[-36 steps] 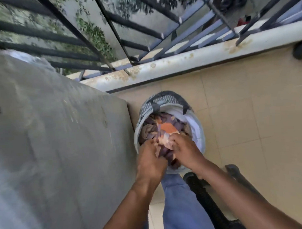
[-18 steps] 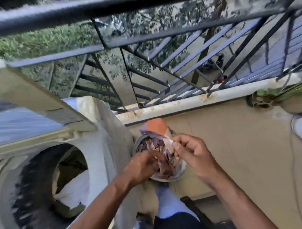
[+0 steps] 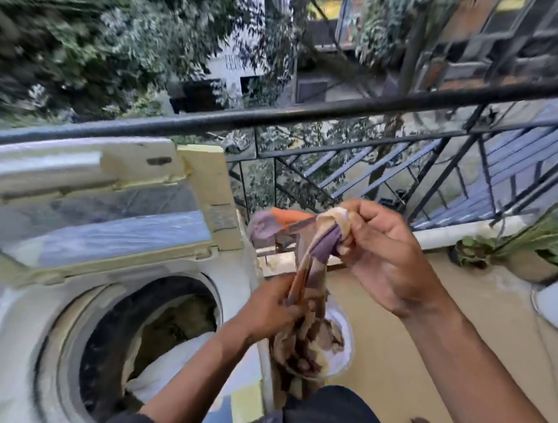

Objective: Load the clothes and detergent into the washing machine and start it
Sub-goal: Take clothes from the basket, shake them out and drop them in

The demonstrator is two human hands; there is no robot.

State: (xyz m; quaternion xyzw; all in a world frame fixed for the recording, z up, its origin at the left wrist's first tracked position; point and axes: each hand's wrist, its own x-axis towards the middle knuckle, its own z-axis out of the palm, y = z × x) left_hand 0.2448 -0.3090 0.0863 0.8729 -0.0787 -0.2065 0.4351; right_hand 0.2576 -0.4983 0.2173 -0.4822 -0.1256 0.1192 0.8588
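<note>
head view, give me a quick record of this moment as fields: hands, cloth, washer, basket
left hand: left hand grips the lower part of the cloth
right hand: right hand pinches its top end, raised higher
cloth: patterned purple, orange and cream, stretched between both hands, lower end hanging into the basket
washer: washing machine lid up, drum open, white fabric inside
basket: on the floor right of the washer, more clothes in it

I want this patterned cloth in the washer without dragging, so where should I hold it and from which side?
Probably the hanging middle. The patterned cloth is bunched in the right hand and pinched lower by the left hand, its tail trailing into the basket. Gather it from below, then swing left to the open drum.
</note>
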